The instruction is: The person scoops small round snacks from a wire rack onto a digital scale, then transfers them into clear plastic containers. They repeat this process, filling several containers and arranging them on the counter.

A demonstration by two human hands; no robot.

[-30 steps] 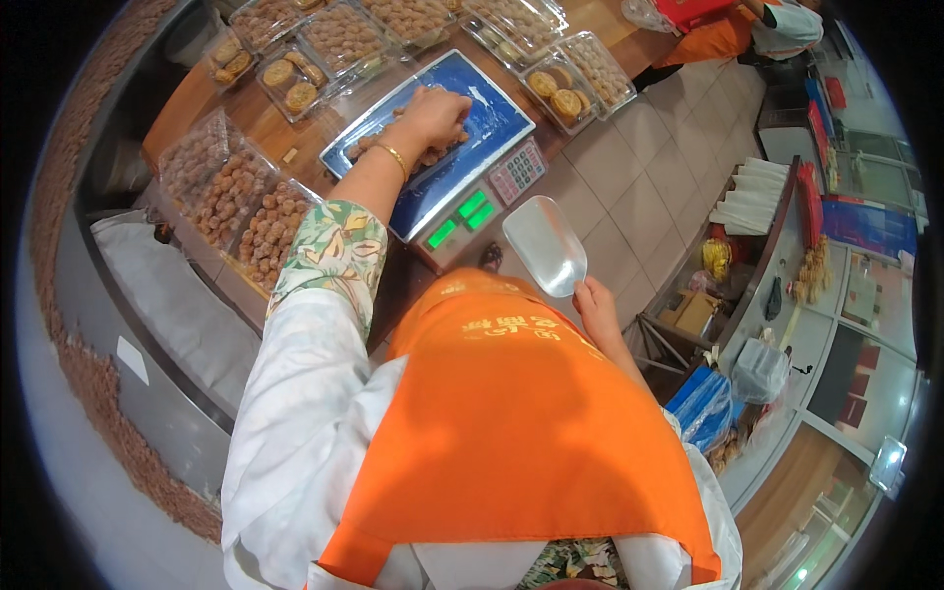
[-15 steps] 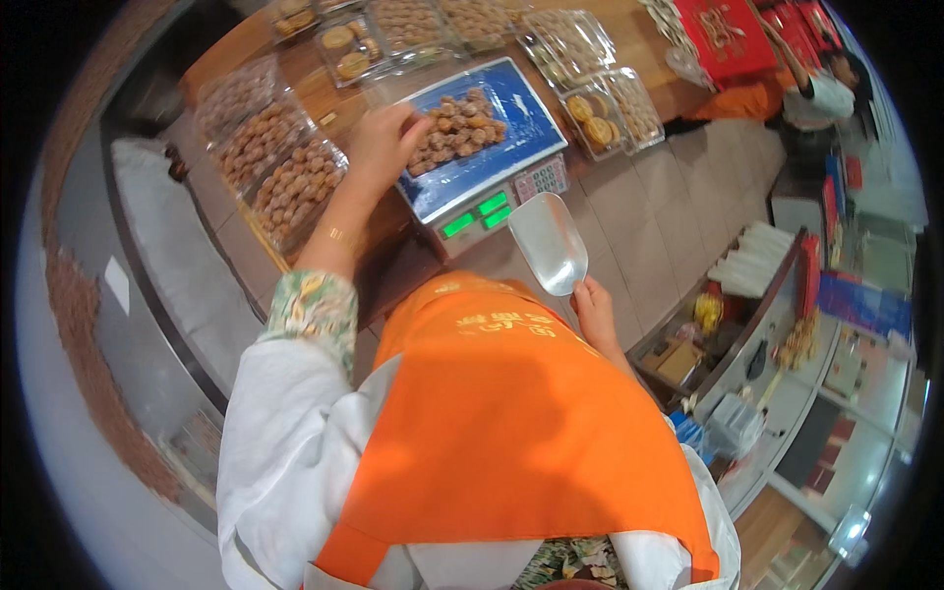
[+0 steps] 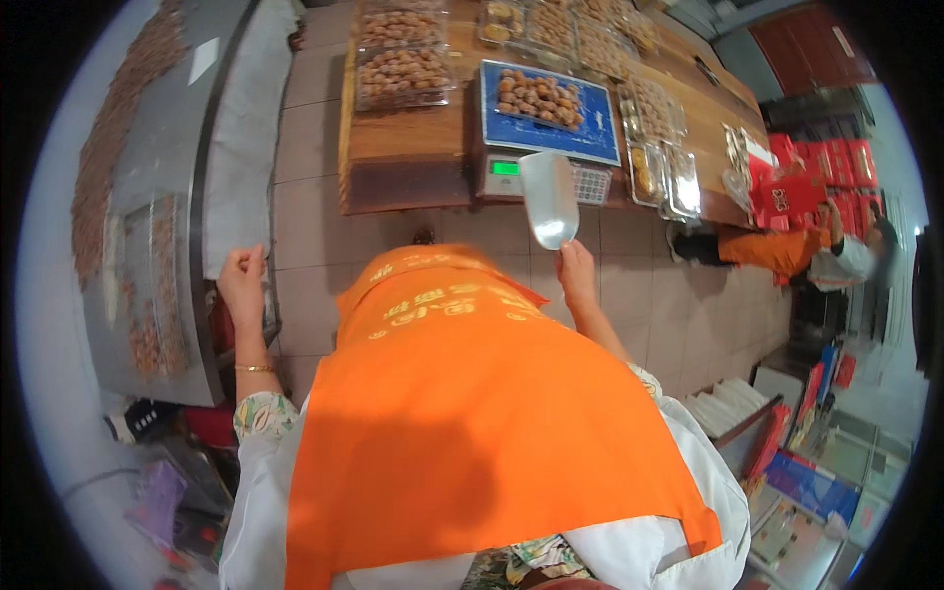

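My right hand (image 3: 575,273) grips the handle of a metal scoop (image 3: 551,197). The scoop's blade points up and is bare, overlapping the front of a digital scale (image 3: 501,185) in this view. On the scale's blue platform (image 3: 503,135) sits a batch of round brown sugar-dusted pieces (image 3: 539,98), seemingly in a clear tray. My left hand (image 3: 242,283) is out to the left, beside the grey bench, away from the scale. Its fingers are drawn together; whether a small piece is between them, I cannot make out.
Clear boxes of brown pieces (image 3: 403,74) stand left of the scale on the wooden table (image 3: 393,143); more boxes (image 3: 551,28) line the back and right. A metal-topped bench (image 3: 147,246) runs along the left. At the right a person in orange (image 3: 777,251) stands by red boxes (image 3: 787,197).
My left hand has left the pieces on the scale and swung to the left, toward the bench. The view has turned and drawn back from the table. The scoop stays in my right hand.
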